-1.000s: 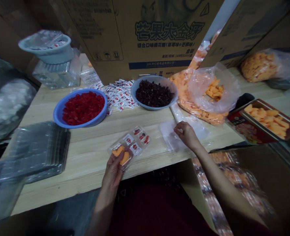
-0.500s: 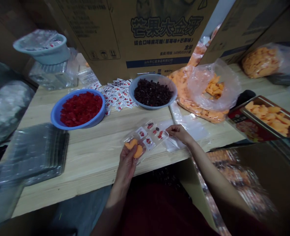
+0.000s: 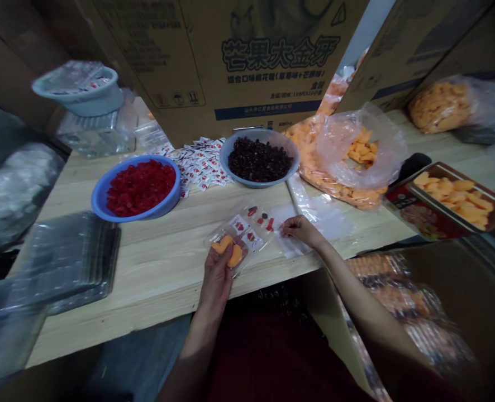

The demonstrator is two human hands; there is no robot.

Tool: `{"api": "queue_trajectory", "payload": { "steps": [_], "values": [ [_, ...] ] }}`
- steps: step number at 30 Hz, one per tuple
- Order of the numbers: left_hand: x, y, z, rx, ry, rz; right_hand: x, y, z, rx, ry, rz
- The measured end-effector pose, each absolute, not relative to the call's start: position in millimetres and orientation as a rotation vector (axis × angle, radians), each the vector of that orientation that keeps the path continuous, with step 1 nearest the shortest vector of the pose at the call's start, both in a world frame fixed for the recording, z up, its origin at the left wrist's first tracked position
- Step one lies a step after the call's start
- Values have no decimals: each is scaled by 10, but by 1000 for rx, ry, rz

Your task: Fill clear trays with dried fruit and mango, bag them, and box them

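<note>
My left hand (image 3: 217,272) grips the near end of a clear plastic tray (image 3: 257,226) above the table. Orange candy pieces (image 3: 229,249) lie in the tray's near end, under my thumb. Two printed sachets (image 3: 246,232) fill its middle, and small red and dark candies sit at the far end. My right hand (image 3: 301,230) is closed in a pinch at the far end of the tray, apparently on the edge of a clear plastic bag whose outline is hard to see. Beneath that hand lie flat clear bags (image 3: 331,220).
Beyond the tray stand a blue bowl of red candies (image 3: 175,196), a heap of sachets (image 3: 203,165) and a bowl of dark candies (image 3: 227,165). A bag of orange candies (image 3: 310,151) and a red tin (image 3: 410,215) are at right. Stacked empty trays (image 3: 69,254) lie at left.
My left hand has carried the tray to the right, toward my right hand. My right hand has moved left from the flat bags to the tray's far end, still pinched.
</note>
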State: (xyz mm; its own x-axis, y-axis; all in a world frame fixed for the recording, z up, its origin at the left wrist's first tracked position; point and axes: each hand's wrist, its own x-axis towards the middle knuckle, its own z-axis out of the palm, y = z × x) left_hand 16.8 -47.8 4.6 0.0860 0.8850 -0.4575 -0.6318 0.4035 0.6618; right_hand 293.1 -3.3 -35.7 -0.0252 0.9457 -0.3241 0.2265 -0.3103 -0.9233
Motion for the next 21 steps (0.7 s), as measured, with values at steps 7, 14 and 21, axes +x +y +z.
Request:
{"api": "queue_trajectory", "payload": {
  "steps": [7, 14, 21],
  "values": [
    [341, -577, -85, 400, 921, 1128, 2968, -68, -327, -1598, -1304, 1310],
    [320, -779, -204, 502, 1047, 1114, 2969, -170, -279, -1670, -1283, 985],
    [438, -844, -173, 730, 1133, 1142, 2702, -273, -226, -1724, -1339, 734]
  ]
}}
